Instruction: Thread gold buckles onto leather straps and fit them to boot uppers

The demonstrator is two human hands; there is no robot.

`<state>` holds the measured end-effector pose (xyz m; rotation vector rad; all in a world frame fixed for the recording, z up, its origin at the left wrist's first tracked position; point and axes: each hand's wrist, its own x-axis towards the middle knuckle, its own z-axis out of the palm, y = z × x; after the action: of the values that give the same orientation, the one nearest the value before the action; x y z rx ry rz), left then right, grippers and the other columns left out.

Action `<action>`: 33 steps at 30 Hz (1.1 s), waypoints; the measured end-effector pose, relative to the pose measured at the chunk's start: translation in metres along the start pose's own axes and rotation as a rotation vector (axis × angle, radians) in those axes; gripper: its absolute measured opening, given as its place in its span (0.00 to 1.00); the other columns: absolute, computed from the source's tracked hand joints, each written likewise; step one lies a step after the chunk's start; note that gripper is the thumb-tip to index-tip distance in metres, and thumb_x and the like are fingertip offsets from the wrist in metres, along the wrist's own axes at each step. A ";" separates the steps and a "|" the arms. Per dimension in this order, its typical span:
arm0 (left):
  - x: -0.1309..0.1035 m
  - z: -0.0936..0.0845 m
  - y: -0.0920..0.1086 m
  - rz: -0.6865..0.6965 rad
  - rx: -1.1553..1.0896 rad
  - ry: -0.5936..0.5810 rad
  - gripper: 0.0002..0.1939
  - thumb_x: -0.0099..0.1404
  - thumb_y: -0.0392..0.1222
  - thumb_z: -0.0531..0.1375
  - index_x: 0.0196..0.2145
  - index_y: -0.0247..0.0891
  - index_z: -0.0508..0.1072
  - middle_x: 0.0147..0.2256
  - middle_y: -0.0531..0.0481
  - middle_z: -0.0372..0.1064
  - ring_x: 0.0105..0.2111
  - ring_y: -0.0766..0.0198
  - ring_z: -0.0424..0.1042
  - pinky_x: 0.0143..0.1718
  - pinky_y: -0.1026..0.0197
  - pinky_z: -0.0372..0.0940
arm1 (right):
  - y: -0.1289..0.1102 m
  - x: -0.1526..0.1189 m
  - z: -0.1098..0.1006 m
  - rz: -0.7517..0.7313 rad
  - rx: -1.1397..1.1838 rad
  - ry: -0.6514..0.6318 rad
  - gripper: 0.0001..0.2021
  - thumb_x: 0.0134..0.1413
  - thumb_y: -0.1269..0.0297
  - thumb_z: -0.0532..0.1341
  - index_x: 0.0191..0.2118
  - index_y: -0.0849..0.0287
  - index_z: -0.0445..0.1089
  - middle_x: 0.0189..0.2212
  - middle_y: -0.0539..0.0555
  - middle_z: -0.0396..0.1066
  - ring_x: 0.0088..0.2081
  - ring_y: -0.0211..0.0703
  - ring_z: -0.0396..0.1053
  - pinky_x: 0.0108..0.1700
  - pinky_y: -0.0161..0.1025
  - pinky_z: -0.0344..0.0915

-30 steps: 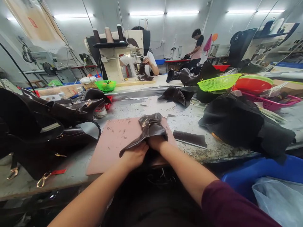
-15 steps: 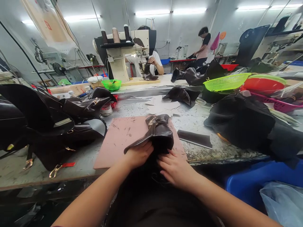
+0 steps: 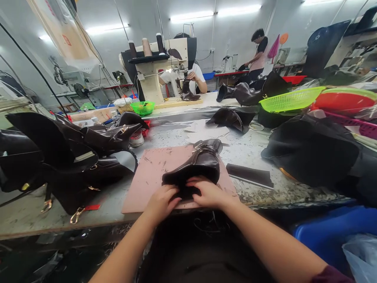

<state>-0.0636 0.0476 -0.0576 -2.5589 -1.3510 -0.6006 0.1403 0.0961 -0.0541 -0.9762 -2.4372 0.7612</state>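
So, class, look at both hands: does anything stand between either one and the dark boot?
Nothing visible does. The left hand and right hand are both at the open near end of the boot, on the pink board.

looks like a footwear workshop, judging by the far sewing machine (image 3: 151, 80), thread spools (image 3: 146, 47), near boot (image 3: 207, 159) and boot pieces (image 3: 110, 137) at left.

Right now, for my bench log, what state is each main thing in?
Front boot: open end toward the camera
Left hand: at front boot's near edge
Right hand: at front boot's open end
Pink board: flat, marked
Dark strip: lying, unheld
Thread cones: upright
Ceiling lights: lit
Rear boot: upright, co-worker's hand touching
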 end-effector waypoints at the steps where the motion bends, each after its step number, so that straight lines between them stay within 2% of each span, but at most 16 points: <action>1: -0.003 0.000 0.001 -0.002 -0.018 0.011 0.08 0.63 0.37 0.54 0.38 0.33 0.72 0.38 0.42 0.72 0.39 0.59 0.71 0.39 0.58 0.70 | -0.002 -0.001 -0.001 -0.018 0.005 -0.013 0.20 0.43 0.75 0.59 0.47 0.64 0.69 0.48 0.59 0.67 0.52 0.48 0.62 0.55 0.41 0.58; 6: 0.002 0.004 0.006 0.071 -0.070 0.037 0.10 0.64 0.36 0.52 0.36 0.33 0.72 0.36 0.44 0.73 0.39 0.60 0.71 0.41 0.59 0.69 | -0.004 0.004 -0.004 -0.067 -0.006 -0.054 0.16 0.44 0.70 0.64 0.43 0.63 0.72 0.44 0.58 0.70 0.48 0.49 0.64 0.52 0.42 0.60; 9: 0.006 0.005 0.009 0.101 -0.066 0.025 0.12 0.65 0.35 0.49 0.30 0.34 0.72 0.32 0.45 0.73 0.34 0.61 0.71 0.36 0.60 0.70 | -0.005 0.006 -0.003 -0.075 -0.023 -0.061 0.16 0.45 0.71 0.64 0.44 0.63 0.72 0.44 0.58 0.70 0.48 0.49 0.64 0.53 0.42 0.60; 12: 0.007 0.005 0.010 0.023 -0.053 0.027 0.13 0.64 0.33 0.47 0.28 0.33 0.70 0.29 0.44 0.70 0.30 0.61 0.70 0.28 0.61 0.69 | -0.007 0.005 0.002 -0.065 -0.037 -0.052 0.20 0.48 0.71 0.63 0.50 0.61 0.68 0.48 0.57 0.67 0.50 0.48 0.61 0.54 0.42 0.58; 14: 0.007 0.005 0.010 -0.029 -0.056 0.018 0.13 0.63 0.32 0.47 0.28 0.33 0.69 0.29 0.44 0.69 0.29 0.61 0.69 0.27 0.61 0.68 | -0.008 0.003 0.005 -0.050 -0.045 -0.045 0.20 0.50 0.71 0.61 0.50 0.59 0.67 0.48 0.57 0.66 0.50 0.48 0.61 0.53 0.42 0.59; 16: 0.006 0.002 0.009 -0.038 -0.071 -0.012 0.11 0.62 0.33 0.48 0.29 0.34 0.69 0.30 0.45 0.70 0.30 0.61 0.69 0.28 0.62 0.68 | -0.009 -0.001 0.006 -0.059 -0.040 -0.036 0.16 0.50 0.72 0.61 0.47 0.59 0.70 0.45 0.56 0.68 0.49 0.47 0.62 0.52 0.42 0.60; 18: 0.005 -0.001 0.006 -0.020 -0.075 -0.069 0.09 0.62 0.38 0.52 0.36 0.33 0.70 0.39 0.42 0.70 0.38 0.58 0.69 0.35 0.59 0.69 | -0.008 -0.006 0.005 -0.121 0.009 -0.033 0.13 0.51 0.72 0.60 0.44 0.60 0.72 0.42 0.56 0.69 0.46 0.46 0.64 0.49 0.40 0.62; 19: 0.003 -0.003 0.004 -0.007 -0.069 -0.117 0.13 0.61 0.43 0.55 0.41 0.33 0.70 0.45 0.40 0.68 0.43 0.55 0.68 0.40 0.56 0.68 | -0.007 -0.009 0.003 -0.161 0.050 -0.040 0.12 0.51 0.73 0.59 0.42 0.60 0.73 0.41 0.55 0.70 0.44 0.44 0.66 0.48 0.39 0.63; 22: -0.005 -0.008 0.000 0.040 -0.053 -0.306 0.37 0.54 0.56 0.61 0.56 0.33 0.59 0.57 0.36 0.56 0.54 0.47 0.59 0.50 0.47 0.61 | -0.003 -0.013 -0.003 -0.227 0.220 -0.109 0.09 0.50 0.75 0.59 0.35 0.59 0.74 0.34 0.53 0.72 0.37 0.40 0.69 0.42 0.35 0.66; 23: -0.009 -0.010 -0.001 0.055 -0.058 -0.359 0.41 0.52 0.59 0.61 0.58 0.34 0.56 0.58 0.35 0.54 0.55 0.46 0.57 0.52 0.45 0.59 | -0.002 -0.014 -0.004 -0.204 0.261 -0.106 0.09 0.49 0.76 0.58 0.33 0.58 0.74 0.33 0.52 0.72 0.37 0.40 0.69 0.42 0.35 0.66; 25: -0.018 -0.012 -0.001 0.076 -0.082 -0.410 0.45 0.49 0.61 0.62 0.59 0.37 0.54 0.60 0.35 0.49 0.58 0.45 0.51 0.54 0.42 0.55 | -0.002 -0.014 -0.004 -0.129 0.251 -0.066 0.11 0.50 0.75 0.57 0.37 0.59 0.73 0.38 0.55 0.72 0.42 0.42 0.69 0.45 0.39 0.66; 27: -0.027 -0.014 0.001 0.077 -0.088 -0.425 0.43 0.50 0.57 0.63 0.59 0.39 0.54 0.60 0.37 0.48 0.60 0.45 0.47 0.55 0.42 0.53 | -0.006 -0.017 0.000 -0.087 0.130 -0.040 0.15 0.52 0.73 0.55 0.46 0.62 0.70 0.48 0.59 0.67 0.51 0.48 0.63 0.52 0.46 0.61; 29: -0.032 -0.019 0.004 0.065 -0.068 -0.425 0.39 0.53 0.50 0.64 0.59 0.37 0.54 0.59 0.39 0.51 0.60 0.47 0.48 0.55 0.43 0.54 | -0.010 -0.028 0.004 -0.110 0.013 -0.053 0.19 0.53 0.72 0.53 0.51 0.63 0.65 0.53 0.61 0.62 0.55 0.51 0.57 0.56 0.51 0.56; 31: -0.032 -0.025 0.008 0.050 -0.038 -0.402 0.34 0.54 0.44 0.63 0.57 0.36 0.57 0.57 0.40 0.56 0.58 0.49 0.53 0.54 0.45 0.57 | -0.011 -0.044 0.006 -0.153 -0.002 -0.042 0.18 0.53 0.72 0.52 0.50 0.62 0.67 0.50 0.60 0.65 0.52 0.51 0.61 0.54 0.50 0.59; 33: -0.023 -0.030 0.014 0.021 -0.011 -0.374 0.26 0.56 0.44 0.62 0.52 0.37 0.63 0.53 0.41 0.63 0.53 0.49 0.60 0.51 0.47 0.61 | -0.006 -0.062 0.003 -0.133 0.066 0.054 0.12 0.53 0.69 0.52 0.41 0.59 0.70 0.41 0.58 0.71 0.43 0.48 0.67 0.46 0.45 0.66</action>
<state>-0.0717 0.0118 -0.0405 -2.7887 -1.4234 -0.1254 0.1775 0.0470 -0.0632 -0.7912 -2.3871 0.7551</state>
